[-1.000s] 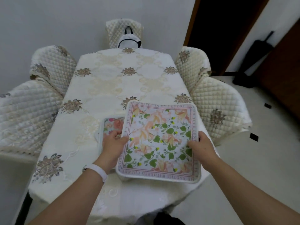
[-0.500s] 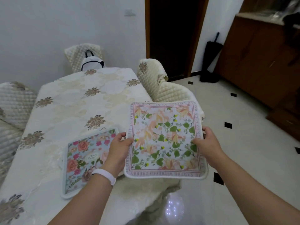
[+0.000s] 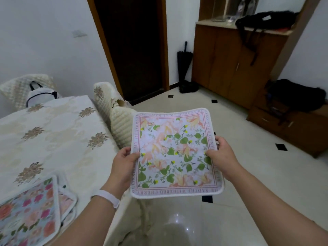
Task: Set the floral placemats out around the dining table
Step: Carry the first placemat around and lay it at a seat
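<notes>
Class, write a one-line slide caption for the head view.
Both hands, left hand and right hand, hold a floral placemat beside the dining table.

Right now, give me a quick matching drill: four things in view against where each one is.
1. pink placemat
2. blue placemat
3. umbrella
4. black bag

A. leaning beside the doorway
B. on top of the cabinet
C. held in both hands, over the floor
D. lying on the table

Pairs: 1-C, 2-D, 3-A, 4-B
</notes>
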Demonstrator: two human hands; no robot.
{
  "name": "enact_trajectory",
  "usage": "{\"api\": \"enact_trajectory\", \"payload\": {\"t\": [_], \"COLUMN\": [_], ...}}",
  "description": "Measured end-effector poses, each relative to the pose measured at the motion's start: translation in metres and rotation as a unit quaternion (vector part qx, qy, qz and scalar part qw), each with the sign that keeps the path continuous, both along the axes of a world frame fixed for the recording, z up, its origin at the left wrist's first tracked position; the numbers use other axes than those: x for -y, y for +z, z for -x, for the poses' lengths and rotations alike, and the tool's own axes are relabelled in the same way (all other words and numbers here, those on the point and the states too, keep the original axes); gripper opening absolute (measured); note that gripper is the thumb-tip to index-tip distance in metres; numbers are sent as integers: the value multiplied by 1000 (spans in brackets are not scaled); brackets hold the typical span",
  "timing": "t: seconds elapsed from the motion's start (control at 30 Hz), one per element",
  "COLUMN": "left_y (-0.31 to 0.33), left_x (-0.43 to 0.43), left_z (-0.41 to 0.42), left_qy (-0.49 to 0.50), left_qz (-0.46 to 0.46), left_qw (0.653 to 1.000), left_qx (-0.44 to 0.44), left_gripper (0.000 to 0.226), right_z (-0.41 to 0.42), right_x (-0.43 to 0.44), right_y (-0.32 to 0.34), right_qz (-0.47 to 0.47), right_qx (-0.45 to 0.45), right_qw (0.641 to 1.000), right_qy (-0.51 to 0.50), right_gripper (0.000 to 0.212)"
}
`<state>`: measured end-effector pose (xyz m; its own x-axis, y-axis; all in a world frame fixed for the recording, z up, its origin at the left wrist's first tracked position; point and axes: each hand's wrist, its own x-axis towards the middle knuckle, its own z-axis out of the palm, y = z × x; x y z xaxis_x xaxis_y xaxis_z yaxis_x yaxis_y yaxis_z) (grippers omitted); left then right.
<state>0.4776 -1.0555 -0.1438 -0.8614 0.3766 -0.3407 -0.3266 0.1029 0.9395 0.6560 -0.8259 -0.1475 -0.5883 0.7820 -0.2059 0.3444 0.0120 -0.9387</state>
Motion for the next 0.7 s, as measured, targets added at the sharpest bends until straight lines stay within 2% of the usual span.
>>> {"api": "enact_trajectory", "payload": {"t": [0.4, 0.7], "left_y": [-8, -38], "left_x": [-112, -215], "left_z": [5, 75], "left_qy": [-40, -66], "left_qz": [2, -2], "left_qw": [999, 997], "left_qx": [4, 47], "left_gripper": [14, 11], "right_z": [-19, 43], "right_x": [-95, -195], "right_y": [-2, -19], "right_qz": [2, 19], "right_qx": [-4, 25], "right_qw": [999, 998], "right_qy": [-35, -62], "right_gripper": [42, 41]}}
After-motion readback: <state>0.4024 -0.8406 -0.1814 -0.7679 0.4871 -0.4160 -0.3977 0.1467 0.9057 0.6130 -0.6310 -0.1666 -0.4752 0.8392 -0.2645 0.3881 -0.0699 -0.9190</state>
